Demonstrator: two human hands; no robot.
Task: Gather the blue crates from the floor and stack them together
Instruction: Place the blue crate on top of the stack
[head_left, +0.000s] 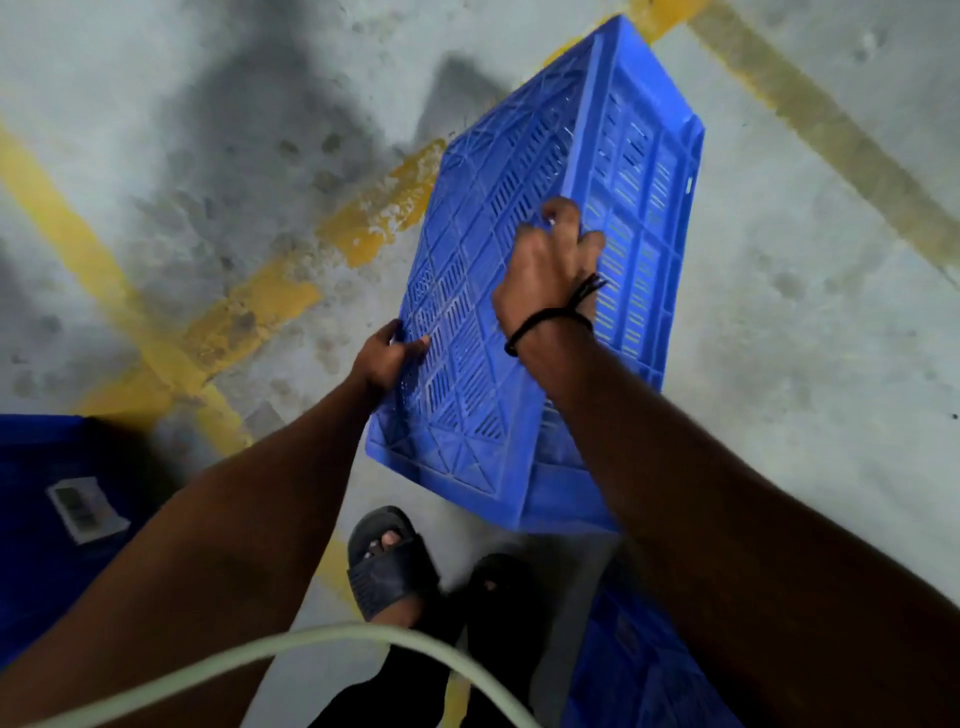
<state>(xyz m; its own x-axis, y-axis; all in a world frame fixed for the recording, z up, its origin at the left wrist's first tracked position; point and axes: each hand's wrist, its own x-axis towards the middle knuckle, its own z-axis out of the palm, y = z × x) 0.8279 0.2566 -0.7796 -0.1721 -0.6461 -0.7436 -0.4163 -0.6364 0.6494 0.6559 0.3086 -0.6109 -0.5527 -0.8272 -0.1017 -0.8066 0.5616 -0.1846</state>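
Note:
A blue slatted crate (498, 218) hangs tilted above the concrete floor, its ribbed underside turned toward me. My left hand (387, 358) grips its left edge, thumb on the underside. My right hand (550, 260), with a black cord at the wrist, grips the ridge where the underside meets the side wall. Another blue crate (639, 660) lies low at the bottom right, partly hidden by my right forearm. A dark blue crate or bin (47, 499) with a white label sits at the left edge.
Yellow painted lines (260, 312) cross the grey floor (805, 338). My feet in black sandals (387, 561) stand just below the held crate. A pale cable (291, 649) arcs across the bottom of the view.

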